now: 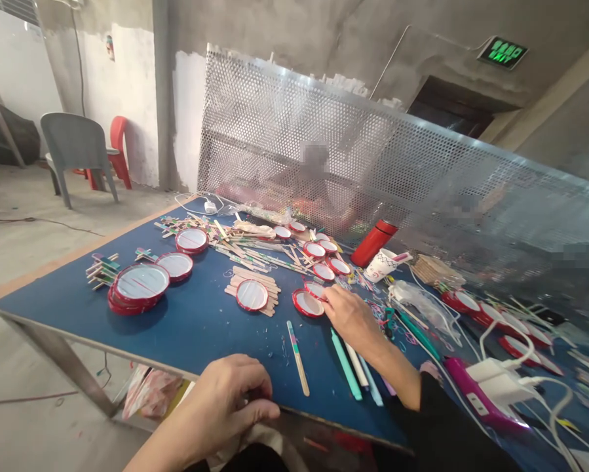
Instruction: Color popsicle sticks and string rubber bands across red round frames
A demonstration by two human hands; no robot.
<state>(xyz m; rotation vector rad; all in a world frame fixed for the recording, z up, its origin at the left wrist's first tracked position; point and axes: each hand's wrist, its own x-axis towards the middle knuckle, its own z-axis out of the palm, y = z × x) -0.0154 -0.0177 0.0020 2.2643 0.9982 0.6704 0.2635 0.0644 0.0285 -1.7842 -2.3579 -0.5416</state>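
Observation:
My right hand [350, 321] reaches over the table, its thumb and fingers pinching the right edge of a small red-rimmed white disc [308, 303]. A second red-rimmed disc [316, 289] lies just behind it, partly covered by my fingers. My left hand [238, 396] rests at the table's front edge, fingers loosely curled with nothing visible in them. Between the hands lies one wooden stick [298, 359] with a coloured end. Left of the pinched disc, another red-rimmed disc [251, 295] sits on a row of flat wooden sticks [269, 280]. Teal and white pens [346, 367] lie below my right wrist.
Stacked red-rimmed discs [141, 282] and banded sticks [102, 270] occupy the left of the blue table [196, 337]. A red bottle [374, 242] and paper cup [380, 265] stand at the back, before a perforated metal panel [274, 131]. A purple power strip [485, 400] with white cables lies right.

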